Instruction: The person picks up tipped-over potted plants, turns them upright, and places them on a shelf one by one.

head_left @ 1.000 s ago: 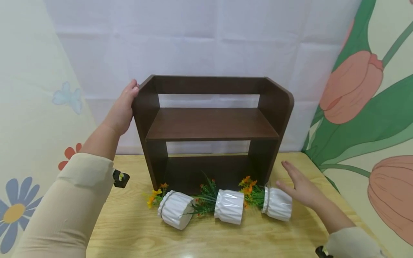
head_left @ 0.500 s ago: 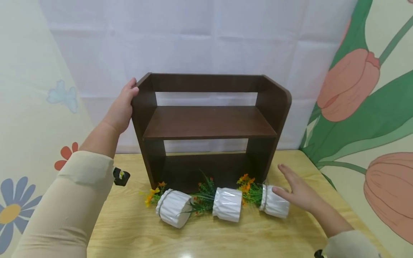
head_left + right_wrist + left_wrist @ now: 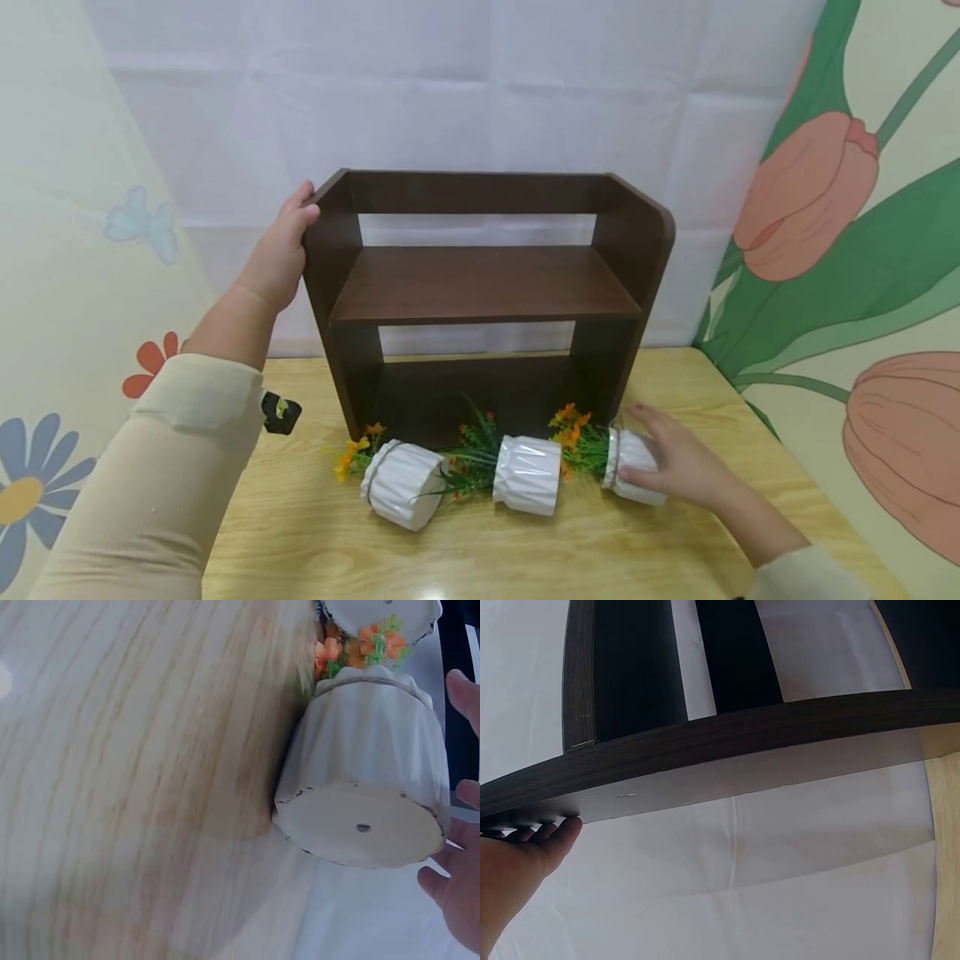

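A dark brown two-tier shelf [image 3: 483, 283] stands upright on the wooden table. My left hand [image 3: 276, 258] rests against the outer face of its left side panel, near the top; the left wrist view shows the fingertips [image 3: 568, 829] touching that panel. In front lie three white ribbed flowerpots on their sides with artificial flowers: a left pot [image 3: 405, 483], a middle pot [image 3: 528, 475] and a right pot [image 3: 628, 468]. My right hand [image 3: 686, 462] is at the right pot, thumb and fingers spread over its base end. The right wrist view shows the pot's base [image 3: 360, 825] with a small hole.
The pots lie close along the shelf's front, flowers [image 3: 573, 429] pointing left. Behind the shelf hangs a white cloth [image 3: 480, 83]. Painted walls with tulips [image 3: 810, 200] and daisies flank the wooden table [image 3: 487, 567].
My right hand has moved left, from beside the right pot to over its base end. The left hand stays against the shelf. The whole view has shifted slightly.
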Available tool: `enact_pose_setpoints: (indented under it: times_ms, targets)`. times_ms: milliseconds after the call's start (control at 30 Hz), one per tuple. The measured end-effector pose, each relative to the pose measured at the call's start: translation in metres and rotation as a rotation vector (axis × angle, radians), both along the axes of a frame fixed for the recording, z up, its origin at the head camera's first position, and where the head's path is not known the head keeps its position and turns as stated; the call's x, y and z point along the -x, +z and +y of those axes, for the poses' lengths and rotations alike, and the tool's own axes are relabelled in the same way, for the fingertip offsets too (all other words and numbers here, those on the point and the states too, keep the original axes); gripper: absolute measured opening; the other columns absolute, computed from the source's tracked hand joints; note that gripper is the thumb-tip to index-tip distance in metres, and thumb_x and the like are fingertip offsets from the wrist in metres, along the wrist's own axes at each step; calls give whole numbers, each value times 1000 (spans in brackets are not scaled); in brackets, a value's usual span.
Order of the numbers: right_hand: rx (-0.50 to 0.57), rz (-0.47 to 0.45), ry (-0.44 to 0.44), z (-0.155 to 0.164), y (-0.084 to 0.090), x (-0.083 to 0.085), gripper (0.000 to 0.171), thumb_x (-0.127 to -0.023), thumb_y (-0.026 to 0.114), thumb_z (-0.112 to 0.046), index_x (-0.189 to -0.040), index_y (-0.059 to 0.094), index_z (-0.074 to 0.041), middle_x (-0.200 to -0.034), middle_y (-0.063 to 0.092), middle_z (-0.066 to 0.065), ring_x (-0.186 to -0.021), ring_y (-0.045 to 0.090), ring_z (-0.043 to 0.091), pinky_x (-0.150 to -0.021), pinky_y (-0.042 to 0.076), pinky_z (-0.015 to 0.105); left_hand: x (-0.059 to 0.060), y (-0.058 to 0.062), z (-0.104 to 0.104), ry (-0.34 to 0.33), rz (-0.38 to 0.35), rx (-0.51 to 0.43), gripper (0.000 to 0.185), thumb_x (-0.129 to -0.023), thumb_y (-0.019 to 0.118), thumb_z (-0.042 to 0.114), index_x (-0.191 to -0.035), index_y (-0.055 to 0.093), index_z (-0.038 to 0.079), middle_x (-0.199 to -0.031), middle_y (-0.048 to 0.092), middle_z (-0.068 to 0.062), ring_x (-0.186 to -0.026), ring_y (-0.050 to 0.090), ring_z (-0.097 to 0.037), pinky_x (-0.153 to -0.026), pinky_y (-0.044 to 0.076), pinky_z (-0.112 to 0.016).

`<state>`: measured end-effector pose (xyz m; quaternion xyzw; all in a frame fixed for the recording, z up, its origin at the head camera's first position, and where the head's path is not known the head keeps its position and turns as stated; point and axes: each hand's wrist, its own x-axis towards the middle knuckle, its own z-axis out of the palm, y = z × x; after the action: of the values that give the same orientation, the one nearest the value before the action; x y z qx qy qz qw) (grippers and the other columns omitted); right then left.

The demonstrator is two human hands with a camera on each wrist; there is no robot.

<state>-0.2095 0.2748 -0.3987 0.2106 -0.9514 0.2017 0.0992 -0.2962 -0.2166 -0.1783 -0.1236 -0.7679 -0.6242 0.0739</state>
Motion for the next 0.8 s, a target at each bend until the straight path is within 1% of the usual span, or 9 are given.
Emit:
enact_pose_setpoints:
  times_ms: [100, 233, 300, 433, 600, 800]
  targets:
    - [-5, 38, 18, -1, -5, 0, 87, -72, 81, -47, -138, 49, 0, -139, 51, 28, -126, 47, 50, -101, 39, 65, -1, 0, 0, 6, 4, 13, 63, -103, 19, 41, -159, -4, 24, -166, -12, 5, -152, -12, -15, -124, -6, -43]
    - [-26, 86, 32, -3, -10, -1, 86, -68, 84, -47, -133, 53, -1, -132, 56, 24, -120, 53, 47, -97, 43, 63, -1, -1, 0, 14, 10, 30, 63, -103, 18, 41, -159, -4, 23, -166, -12, 5, -152, -13, -15, -123, -7, -43]
    - [-39, 86, 22, -4, -11, -2, 86, -67, 84, -48, -133, 53, -2, -132, 56, 23, -118, 54, 45, -95, 45, 62, -1, -1, 0, 18, 12, 33, 62, -103, 18, 40, -159, -4, 23, -166, -12, 5, -152, -13, -14, -124, -6, -43]
    - [-59, 70, 10, -6, -13, -3, 88, -67, 83, -50, -135, 52, -4, -134, 56, 22, -120, 54, 44, -95, 46, 61, 0, -1, 0, 22, 17, 34, 62, -103, 18, 40, -159, -4, 23, -166, -11, 5, -152, -13, -14, -124, -6, -43]
    - [-82, 71, 20, -8, -12, -4, 91, -66, 83, -52, -136, 52, -2, -134, 55, 24, -119, 54, 45, -96, 45, 62, 1, -2, 0, 17, 22, 9, 62, -103, 19, 39, -159, -3, 22, -166, -10, 5, -152, -13, -14, -124, -6, -41]
    - [-139, 104, 15, -9, -14, -3, 91, -64, 83, -52, -135, 54, -3, -131, 57, 21, -117, 56, 42, -96, 46, 59, 2, -4, -1, 22, 13, 0, 62, -103, 19, 39, -159, -2, 24, -166, -10, 6, -152, -13, -14, -124, -5, -41]
